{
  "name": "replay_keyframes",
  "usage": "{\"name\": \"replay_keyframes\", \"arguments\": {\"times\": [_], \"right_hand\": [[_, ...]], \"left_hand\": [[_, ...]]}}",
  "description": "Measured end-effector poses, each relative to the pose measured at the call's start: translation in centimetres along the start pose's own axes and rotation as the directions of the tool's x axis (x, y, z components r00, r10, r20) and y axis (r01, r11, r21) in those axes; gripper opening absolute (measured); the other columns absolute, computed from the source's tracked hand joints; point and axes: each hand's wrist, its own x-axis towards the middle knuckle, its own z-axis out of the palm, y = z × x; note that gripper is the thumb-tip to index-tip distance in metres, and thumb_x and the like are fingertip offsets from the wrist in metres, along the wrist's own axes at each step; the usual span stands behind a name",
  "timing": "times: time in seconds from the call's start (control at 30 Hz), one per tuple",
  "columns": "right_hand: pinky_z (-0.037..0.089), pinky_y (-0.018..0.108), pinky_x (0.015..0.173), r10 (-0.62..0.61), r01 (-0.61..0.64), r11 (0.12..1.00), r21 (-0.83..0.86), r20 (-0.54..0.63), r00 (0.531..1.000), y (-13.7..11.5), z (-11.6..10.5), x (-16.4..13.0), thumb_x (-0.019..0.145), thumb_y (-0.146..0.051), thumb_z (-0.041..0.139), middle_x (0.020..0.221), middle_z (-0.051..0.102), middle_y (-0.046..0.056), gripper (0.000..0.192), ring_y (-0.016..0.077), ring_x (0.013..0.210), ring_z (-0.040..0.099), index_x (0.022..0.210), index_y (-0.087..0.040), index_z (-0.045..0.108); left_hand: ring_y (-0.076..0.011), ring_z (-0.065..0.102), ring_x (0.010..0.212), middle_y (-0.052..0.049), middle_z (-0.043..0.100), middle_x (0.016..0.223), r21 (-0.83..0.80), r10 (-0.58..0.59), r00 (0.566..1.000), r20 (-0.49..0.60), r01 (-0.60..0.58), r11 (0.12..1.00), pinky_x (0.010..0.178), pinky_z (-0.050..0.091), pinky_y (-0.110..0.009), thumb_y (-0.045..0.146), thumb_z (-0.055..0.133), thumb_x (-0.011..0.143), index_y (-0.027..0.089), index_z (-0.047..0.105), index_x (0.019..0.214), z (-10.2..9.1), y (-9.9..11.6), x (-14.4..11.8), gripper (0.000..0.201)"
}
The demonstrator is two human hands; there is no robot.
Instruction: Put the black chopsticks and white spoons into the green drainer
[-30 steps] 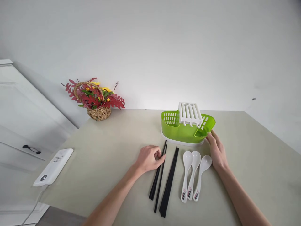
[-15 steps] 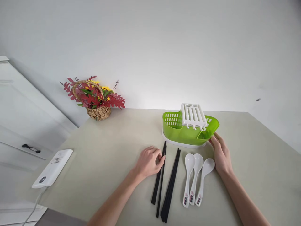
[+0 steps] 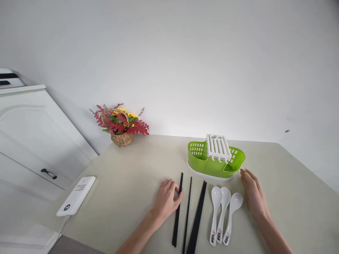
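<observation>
Neither hand has a real hold on anything: the left hand (image 3: 166,200) lies on the table (image 3: 127,183) with its fingers loosely curled, the fingertips against the side of the leftmost black chopstick (image 3: 177,211), touching it but not wrapped round it, while the right hand (image 3: 253,195) rests flat and open, palm down, holding nothing. That chopstick lies just to the right of the left fingertips, its long axis running from the near edge of the table away toward the wall, tilted only a little. A second single chopstick (image 3: 186,215) lies just beside it and nearly parallel, and farther right a tight bundle of chopsticks (image 3: 197,220) follows the same line. Between the bundle and the right hand lie three white spoons (image 3: 222,215), bowls pointing away and handles toward the person; the rightmost bowl is just beside the right hand. Beyond the spoons stands a green cutlery drainer (image 3: 209,164) with a white slotted insert (image 3: 217,146) across its top, and the right fingertips are near its right end but apart from it. So the left hand is nearer the chopsticks, the right nearer the spoons and drainer. Off to the left lie a white power bank (image 3: 76,195) and a flower basket (image 3: 121,124) by the wall
</observation>
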Motion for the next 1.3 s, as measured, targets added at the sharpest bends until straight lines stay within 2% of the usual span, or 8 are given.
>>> {"name": "replay_keyframes", "arguments": {"times": [0.4, 0.63, 0.8, 0.93, 1.03, 1.1, 1.2, 1.3], "right_hand": [[0.032, 0.048, 0.117, 0.21, -0.209, 0.966, -0.154, -0.01, 0.978, -3.2, -4.0, -8.2, 0.087, -0.074, 0.05, 0.151, 0.055, -0.002, 0.06, 0.0317, 0.141, 0.045, 0.131, -0.035, 0.061], [0.029, 0.045, 0.119, 0.2, -0.202, 0.977, -0.07, -0.033, 0.979, -4.0, -4.1, -11.8, 0.086, -0.074, 0.052, 0.148, 0.057, 0.001, 0.061, 0.0305, 0.14, 0.046, 0.129, -0.031, 0.061], [0.03, 0.046, 0.119, 0.153, -0.156, 0.986, -0.055, -0.058, 0.986, -4.6, -4.1, -13.5, 0.087, -0.071, 0.051, 0.145, 0.059, 0.003, 0.058, 0.0324, 0.141, 0.046, 0.125, -0.028, 0.062], [0.038, 0.048, 0.114, 0.139, -0.143, 0.989, -0.035, -0.094, 0.986, -3.0, -4.2, -13.3, 0.083, -0.071, 0.055, 0.141, 0.063, 0.006, 0.058, 0.0353, 0.135, 0.052, 0.12, -0.028, 0.064], [0.05, 0.049, 0.099, 0.077, -0.088, 0.994, -0.067, -0.148, 0.986, -2.2, -3.8, -13.0, 0.078, -0.069, 0.058, 0.133, 0.066, 0.012, 0.06, 0.0374, 0.125, 0.06, 0.118, -0.024, 0.062], [0.054, 0.045, 0.085, -0.034, 0.013, 0.99, -0.144, -0.145, 0.989, -3.3, -2.9, -13.2, 0.08, -0.067, 0.056, 0.125, 0.069, 0.012, 0.054, 0.0362, 0.116, 0.065, 0.113, -0.023, 0.062], [0.055, 0.036, 0.074, -0.26, 0.275, 0.942, -0.191, 0.101, 0.96, -7.7, -0.6, -14.2, 0.093, -0.058, 0.051, 0.111, 0.072, 0.009, 0.037, 0.0292, 0.104, 0.067, 0.104, -0.025, 0.064], [0.054, 0.034, 0.081, -0.437, 0.526, 0.843, -0.109, 0.431, 0.79, -13.7, 2.3, -15.0, 0.101, -0.046, 0.047, 0.107, 0.069, 0.007, 0.027, 0.0223, 0.096, 0.067, 0.11, -0.026, 0.063]], "left_hand": [[-0.0263, 0.069, 0.09, -0.011, 0.069, 0.095, 0.439, -0.238, 0.96, 0.147, 0.152, 0.886, 0.076, 0.054, -0.036, 0.014, 0.05, 0.099, 0.016, 0.066, 0.096, -4.9, -3.2, -2.7, 0.016], [-0.0279, 0.066, 0.09, -0.014, 0.068, 0.095, 0.643, -0.292, 0.9, 0.324, 0.016, 0.765, 0.077, 0.053, -0.034, -0.006, 0.069, 0.069, 0.015, 0.07, 0.09, -5.5, -2.1, -2.6, 0.03], [-0.0277, 0.069, 0.082, -0.011, 0.067, 0.081, 0.454, -0.244, 0.942, 0.23, 0.118, 0.883, 0.072, 0.054, -0.035, 0.008, 0.067, 0.08, 0.017, 0.066, 0.076, -5.4, -1.6, -2.0, 0.01], [-0.0253, 0.073, 0.074, -0.012, 0.073, 0.089, 0.359, -0.221, 0.957, 0.19, 0.141, 0.922, 0.065, 0.054, -0.032, 0.008, 0.051, 0.09, 0.016, 0.067, 0.091, -7.4, -1.3, -1.2, 0.018], [-0.0218, 0.075, 0.077, -0.008, 0.076, 0.089, 0.013, -0.152, 0.987, 0.046, 0.151, 0.988, 0.067, 0.056, -0.029, 0.018, 0.041, 0.102, 0.02, 0.062, 0.103, -9.3, -0.2, -0.5, 0.022], [-0.0202, 0.076, 0.086, -0.005, 0.077, 0.091, -0.314, -0.121, 0.99, -0.073, 0.092, 0.945, 0.074, 0.058, -0.028, 0.03, 0.043, 0.105, 0.023, 0.06, 0.104, -10.1, 0.9, -0.2, 0.018], [-0.0199, 0.077, 0.093, -0.006, 0.079, 0.097, -0.587, -0.126, 0.984, -0.124, 0.03, 0.809, 0.083, 0.06, -0.028, 0.039, 0.049, 0.104, 0.022, 0.059, 0.102, -9.9, 2.6, -0.2, 0.02], [-0.0205, 0.077, 0.094, -0.007, 0.079, 0.099, -0.679, -0.14, 0.985, -0.1, 0.035, 0.734, 0.087, 0.061, -0.031, 0.041, 0.053, 0.103, 0.021, 0.062, 0.103, -8.7, 3.8, -0.6, 0.022]]}}
